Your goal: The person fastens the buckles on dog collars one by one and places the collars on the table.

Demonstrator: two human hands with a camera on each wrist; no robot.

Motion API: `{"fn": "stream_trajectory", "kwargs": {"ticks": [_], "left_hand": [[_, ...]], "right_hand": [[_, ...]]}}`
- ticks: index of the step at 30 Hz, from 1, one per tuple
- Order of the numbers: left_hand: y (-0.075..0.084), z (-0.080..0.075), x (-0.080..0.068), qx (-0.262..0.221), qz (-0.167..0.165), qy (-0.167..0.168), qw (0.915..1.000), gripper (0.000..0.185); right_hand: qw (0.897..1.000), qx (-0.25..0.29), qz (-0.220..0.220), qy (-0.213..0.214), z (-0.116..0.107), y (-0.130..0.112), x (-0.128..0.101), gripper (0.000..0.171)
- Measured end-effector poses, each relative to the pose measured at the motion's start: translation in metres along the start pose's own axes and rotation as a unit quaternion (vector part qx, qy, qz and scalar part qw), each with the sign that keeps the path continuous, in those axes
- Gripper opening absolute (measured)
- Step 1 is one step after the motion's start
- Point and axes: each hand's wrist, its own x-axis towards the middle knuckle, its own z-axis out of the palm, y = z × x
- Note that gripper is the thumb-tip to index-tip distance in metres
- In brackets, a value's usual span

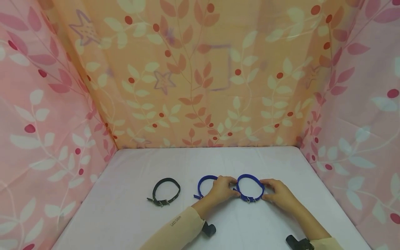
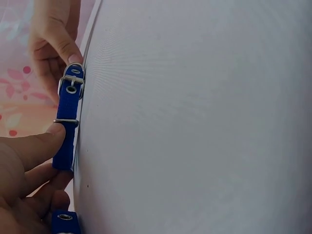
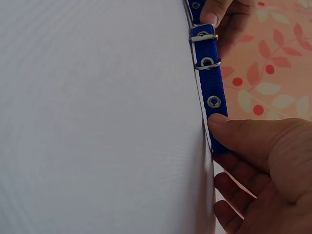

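A blue collar (image 1: 249,199) with a metal buckle stands looped in a ring on the white table, its buckle side nearest me. At its left side, my left hand (image 1: 223,189) pinches the strap between thumb and fingers. The right hand (image 1: 280,195) holds the opposite side the same way. Close up in the left wrist view, the blue strap (image 2: 68,106) shows its buckle, a metal loop and an eyelet. Eyelets line the strap (image 3: 210,83) in the right wrist view, where the right thumb presses its outer face.
A second blue collar (image 1: 199,185) lies just left of my left hand, which partly covers it. Further left is a black buckled collar (image 1: 153,191), also looped. The white table (image 1: 140,163) meets a patterned orange curtain (image 1: 187,104) behind and pink ones at both sides.
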Motion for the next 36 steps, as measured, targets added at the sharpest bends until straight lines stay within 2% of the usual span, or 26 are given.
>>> {"fn": "stream_trajectory", "kwargs": {"ticks": [10, 18, 25, 31, 36], "left_hand": [[0.001, 0.003, 0.004, 0.043, 0.001, -0.001, 0.9991, 0.049], [0.004, -0.001, 0.0, 0.044, -0.004, -0.006, 0.999, 0.048], [0.007, -0.013, -0.007, -0.013, -0.005, -0.03, 0.9994, 0.045], [0.007, -0.019, -0.017, -0.087, 0.0, -0.058, 0.9945, 0.038], [0.006, -0.023, -0.024, -0.09, 0.009, -0.063, 0.9939, 0.037]], "right_hand": [[1.0, -0.024, -0.011, 0.017, 0.0, -0.001, -0.002, 0.057], [0.998, -0.046, -0.021, 0.025, 0.001, -0.004, -0.003, 0.057], [0.997, -0.064, -0.015, 0.03, -0.001, -0.005, -0.003, 0.055], [0.996, -0.077, 0.002, 0.047, -0.002, -0.007, -0.007, 0.047], [0.995, -0.079, 0.028, 0.058, -0.001, -0.016, -0.013, 0.044]]}}
